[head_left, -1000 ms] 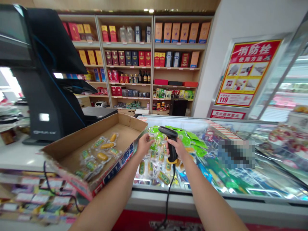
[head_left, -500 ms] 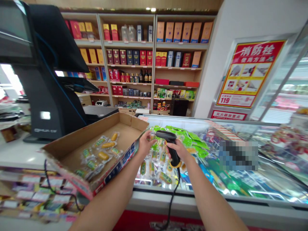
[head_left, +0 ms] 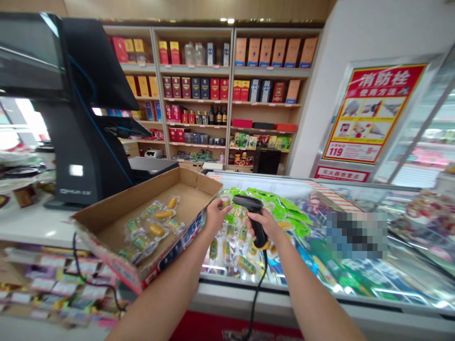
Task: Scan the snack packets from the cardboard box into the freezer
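Note:
Wrapped around the grip of a black barcode scanner (head_left: 248, 202) is my right hand (head_left: 266, 223); the scanner's head points left. My left hand (head_left: 215, 217) is closed, thumb and fingers pinching a small clear-wrapped snack (head_left: 225, 201) just left of the scanner head. Below both hands, several similar snack packets (head_left: 246, 265) with green-and-yellow labels lie on the glass counter top (head_left: 217, 271). Beside my left forearm, an open cardboard box (head_left: 195, 185) holds more yellow snacks in clear wrappers (head_left: 156, 230).
Bright green bags (head_left: 296, 218) lie past my right hand. A black checkout terminal (head_left: 103, 161) stands at the left behind the box. The scanner's cable (head_left: 253, 303) hangs over the counter's front edge. Shelves of boxed goods (head_left: 195, 87) line the back wall.
The whole view has shifted slightly, with the scene lower and a little to the right. My hands keep nearly the same pose around the scanner and the small snack.

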`<move>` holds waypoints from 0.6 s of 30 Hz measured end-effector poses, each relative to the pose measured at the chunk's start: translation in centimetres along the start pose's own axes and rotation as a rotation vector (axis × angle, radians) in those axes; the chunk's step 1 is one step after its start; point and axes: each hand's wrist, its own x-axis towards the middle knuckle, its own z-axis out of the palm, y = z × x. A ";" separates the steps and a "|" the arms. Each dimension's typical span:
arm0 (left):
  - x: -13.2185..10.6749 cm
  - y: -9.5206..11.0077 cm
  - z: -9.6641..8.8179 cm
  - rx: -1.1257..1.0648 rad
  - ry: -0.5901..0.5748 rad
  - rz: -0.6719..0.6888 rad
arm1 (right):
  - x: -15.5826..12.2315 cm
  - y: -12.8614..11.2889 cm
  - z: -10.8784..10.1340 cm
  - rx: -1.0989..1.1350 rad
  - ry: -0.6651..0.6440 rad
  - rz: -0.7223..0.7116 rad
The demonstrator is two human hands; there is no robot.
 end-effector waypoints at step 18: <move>4.4 4.2 -7.8 -0.670 0.825 -0.113 | 2.9 -7.5 7.8 -0.165 -0.245 -0.179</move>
